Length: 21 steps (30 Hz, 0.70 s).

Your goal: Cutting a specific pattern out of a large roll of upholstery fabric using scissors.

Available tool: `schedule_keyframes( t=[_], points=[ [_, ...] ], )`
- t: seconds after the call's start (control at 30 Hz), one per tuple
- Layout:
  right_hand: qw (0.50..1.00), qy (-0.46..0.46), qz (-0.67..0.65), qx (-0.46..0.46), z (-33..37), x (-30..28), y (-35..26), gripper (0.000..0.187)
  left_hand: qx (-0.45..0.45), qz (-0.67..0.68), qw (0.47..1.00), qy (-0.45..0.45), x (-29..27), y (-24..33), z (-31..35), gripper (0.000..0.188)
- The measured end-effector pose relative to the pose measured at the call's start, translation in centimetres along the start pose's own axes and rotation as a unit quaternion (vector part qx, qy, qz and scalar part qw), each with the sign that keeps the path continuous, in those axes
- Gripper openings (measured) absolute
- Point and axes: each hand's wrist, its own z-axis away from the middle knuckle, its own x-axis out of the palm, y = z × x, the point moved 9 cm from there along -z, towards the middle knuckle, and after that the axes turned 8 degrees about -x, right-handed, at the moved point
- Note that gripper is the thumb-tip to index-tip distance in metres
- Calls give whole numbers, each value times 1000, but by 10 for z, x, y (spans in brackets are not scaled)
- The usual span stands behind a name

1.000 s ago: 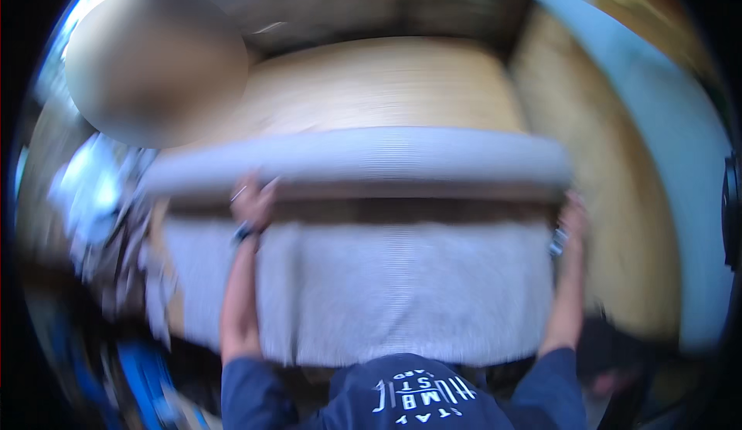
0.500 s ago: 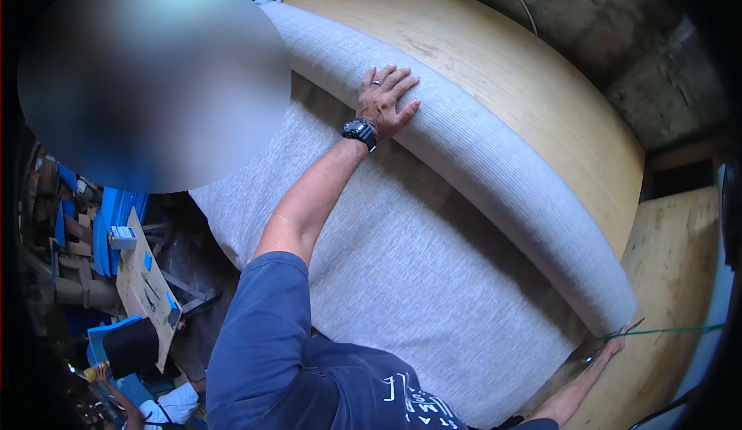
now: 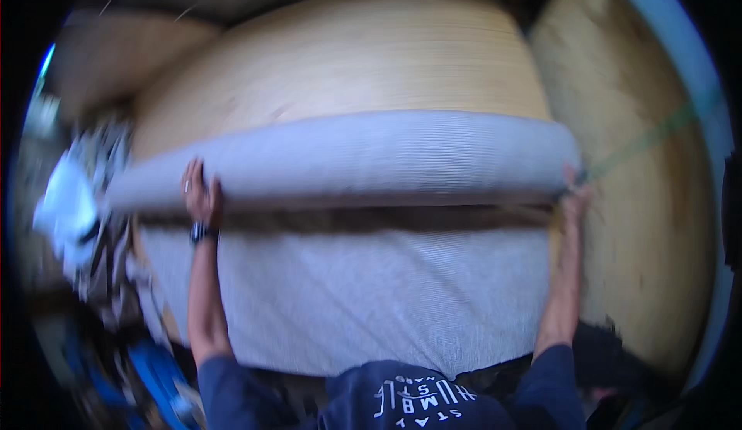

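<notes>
A long grey ribbed fabric roll (image 3: 340, 159) lies across a wooden table, with a flat stretch of the same fabric (image 3: 386, 291) spread on the near side. My left hand (image 3: 202, 192), wearing a ring and a dark watch, rests with fingers stretched on the roll's left part. At the roll's right end is my right hand (image 3: 574, 194), smeared by motion. A small dark thing shows at its fingers; half a second ago it looked like scissors with thin pointed blades. A green cord (image 3: 649, 138) runs from beside this hand to the right.
Bare light wood of the tabletop (image 3: 402, 51) shows beyond the roll. Another wooden panel (image 3: 641, 237) is on the right. Crumpled grey cloth (image 3: 112, 237) hangs at the left edge near a pale bluish bundle (image 3: 68, 194). Blurred blue pieces (image 3: 158, 372) lie lower left.
The view has swung round, so the roll now runs nearly level across it. My left hand now lies nearer the roll's left end; my right stays at the right end.
</notes>
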Motion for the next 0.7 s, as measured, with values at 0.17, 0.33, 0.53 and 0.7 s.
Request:
schedule_keyframes(
  t=[0.17, 0.33, 0.53, 0.7],
  points=[
    [995, 75, 0, -69, -20, -22, -84, 40, 176, 7, 984, -20, 56, 219, 58, 81],
    [997, -25, 52, 51, -91, 8, -76, 52, 200, -10, 978, 55, 89, 271, 36, 73],
    [995, 5, 100, 12, -170, 0, -156, 56, 22, -129, 990, 53, 72, 274, -126, 62],
    [992, -66, 102, 19, -103, -30, -83, 60, 83, 37, 994, 66, 23, 307, -69, 52]
  ],
)
